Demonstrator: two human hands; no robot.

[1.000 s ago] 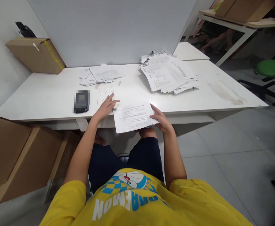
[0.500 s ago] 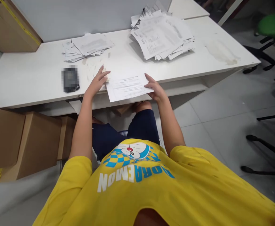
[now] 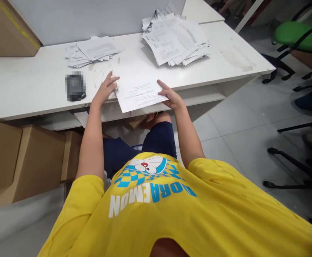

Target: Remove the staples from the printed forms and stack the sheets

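The person sits at a white surface (image 3: 134,66), both hands at its near edge. Between them is a printed sheet (image 3: 139,97), its far part above the surface and its near part jutting out past the front edge. The right hand (image 3: 173,99) has its grip on the sheet's right side, pinching the paper with the thumb on top and some fingers out of sight beneath. The left hand (image 3: 105,90) is by the sheet's far left corner, fingers spread; a small pale item shows at its fingertips, mostly hidden, and one cannot tell whether the grip closes on it.

Farther back lie a smaller stack of papers (image 3: 99,50) on the left and a larger, untidy pile of papers (image 3: 175,41) on the right, well apart. A dark object (image 3: 76,86), blurred by pixelation, rests left of the left hand. A cardboard box (image 3: 14,30) stands at the back left corner. Off to the right is a green chair (image 3: 300,37).
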